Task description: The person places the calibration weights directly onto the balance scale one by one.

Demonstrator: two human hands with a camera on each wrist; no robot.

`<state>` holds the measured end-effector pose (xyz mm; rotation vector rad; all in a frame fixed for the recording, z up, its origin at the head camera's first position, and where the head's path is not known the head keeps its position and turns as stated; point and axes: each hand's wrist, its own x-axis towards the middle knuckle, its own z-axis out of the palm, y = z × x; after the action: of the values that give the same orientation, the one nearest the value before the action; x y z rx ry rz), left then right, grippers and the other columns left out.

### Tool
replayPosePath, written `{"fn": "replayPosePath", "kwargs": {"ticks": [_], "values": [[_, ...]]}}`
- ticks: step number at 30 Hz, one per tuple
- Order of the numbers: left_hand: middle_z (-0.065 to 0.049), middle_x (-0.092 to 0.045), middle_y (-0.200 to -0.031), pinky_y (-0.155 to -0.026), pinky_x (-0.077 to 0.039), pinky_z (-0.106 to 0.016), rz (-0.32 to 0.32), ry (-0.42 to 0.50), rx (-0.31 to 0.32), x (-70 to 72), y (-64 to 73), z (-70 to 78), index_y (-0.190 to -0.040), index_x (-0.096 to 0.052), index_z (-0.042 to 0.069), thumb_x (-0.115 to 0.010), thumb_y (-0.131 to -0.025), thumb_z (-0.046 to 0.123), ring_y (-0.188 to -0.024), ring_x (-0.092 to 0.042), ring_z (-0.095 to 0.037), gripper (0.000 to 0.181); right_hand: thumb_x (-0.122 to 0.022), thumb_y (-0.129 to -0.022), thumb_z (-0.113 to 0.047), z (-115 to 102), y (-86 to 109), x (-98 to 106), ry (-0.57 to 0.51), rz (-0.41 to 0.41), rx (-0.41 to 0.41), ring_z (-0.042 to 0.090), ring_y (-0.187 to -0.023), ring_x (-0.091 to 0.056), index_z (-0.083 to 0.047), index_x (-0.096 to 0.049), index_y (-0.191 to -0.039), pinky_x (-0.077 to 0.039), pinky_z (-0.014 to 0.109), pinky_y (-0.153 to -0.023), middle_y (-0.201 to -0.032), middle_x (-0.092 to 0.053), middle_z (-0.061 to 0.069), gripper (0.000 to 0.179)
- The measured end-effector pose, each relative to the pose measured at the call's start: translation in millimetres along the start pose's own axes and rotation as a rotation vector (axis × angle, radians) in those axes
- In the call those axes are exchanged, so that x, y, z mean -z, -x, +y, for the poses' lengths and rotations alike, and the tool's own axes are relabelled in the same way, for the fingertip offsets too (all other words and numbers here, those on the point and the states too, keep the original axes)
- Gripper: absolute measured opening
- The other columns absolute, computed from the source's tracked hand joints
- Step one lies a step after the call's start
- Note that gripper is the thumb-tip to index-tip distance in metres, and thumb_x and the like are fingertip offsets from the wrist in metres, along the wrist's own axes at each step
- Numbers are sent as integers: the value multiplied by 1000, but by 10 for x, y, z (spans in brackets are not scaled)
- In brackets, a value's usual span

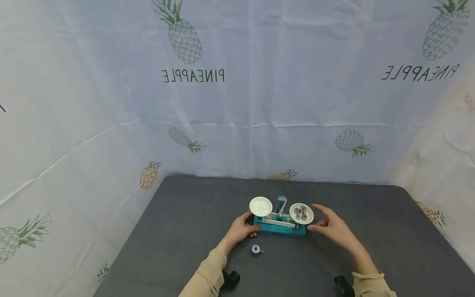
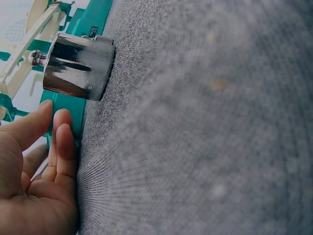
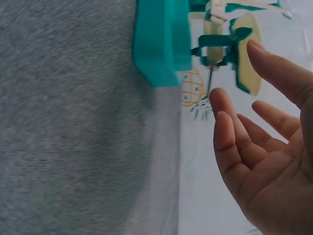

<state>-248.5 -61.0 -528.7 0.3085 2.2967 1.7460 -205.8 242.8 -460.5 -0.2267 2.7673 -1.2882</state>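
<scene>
A teal balance scale (image 1: pixel 279 229) stands on the grey table, with a white pan at each end. The left pan (image 1: pixel 261 206) is bare; several metal weights (image 1: pixel 303 209) sit in the right pan (image 1: pixel 309 219). My left hand (image 1: pixel 238 229) holds the left end of the scale's base, thumb in front. Around the right pan, apart from it, my right hand (image 1: pixel 332 227) has its thumb and fingers spread. In the right wrist view its fingertips (image 3: pixel 221 100) are close to the thin rod at the beam's end. A knobbed metal weight (image 2: pixel 73 66) stands in front of the base.
Printed pineapple cloth (image 1: pixel 252 103) hangs behind and beside the dark grey table (image 1: pixel 208 194). Black devices sit by the left sleeve (image 1: pixel 205 274) and the right sleeve (image 1: pixel 372 284). A small metal piece (image 2: pixel 103 40) is right beside the knobbed weight.
</scene>
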Motion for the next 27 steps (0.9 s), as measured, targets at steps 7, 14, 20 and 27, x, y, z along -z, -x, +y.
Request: {"fn": "replayPosePath", "kwargs": {"ticks": [7,14,20,27], "values": [[-19,-65,-69,-55,-51,-24,0,1,1,-3,1,-6,-136,-45,5,-71,-81,13,-55,-58,-8,61,-72,-81,-21,160,-65,-60,-116,-109,-2,19,-80,-69,4,-24,-143,-48,29,-67,-97,-69,19,82],[-20,-66,-70,-55,-51,-25,5,7,-4,-1,-2,-2,-136,-45,6,-71,-81,15,-55,-58,-8,61,-72,-81,-20,281,-154,-97,-167,-165,-7,15,-82,-68,8,-18,-143,-51,31,-68,-114,-59,27,87],[-19,-66,-69,-54,-51,-24,1,-1,0,4,5,1,-136,-45,5,-71,-81,14,-54,-58,-8,62,-71,-81,-21,343,-239,-143,-173,-219,-4,16,-78,-67,12,-15,-142,-48,31,-63,-94,-70,18,89],[-17,-66,-68,-55,-51,-24,-3,7,1,6,6,11,-136,-45,4,-71,-81,14,-54,-58,-8,62,-73,-79,-20,399,-297,-205,-207,-279,-8,14,-68,-61,16,-6,-142,-48,30,-59,-92,-67,19,98]]}}
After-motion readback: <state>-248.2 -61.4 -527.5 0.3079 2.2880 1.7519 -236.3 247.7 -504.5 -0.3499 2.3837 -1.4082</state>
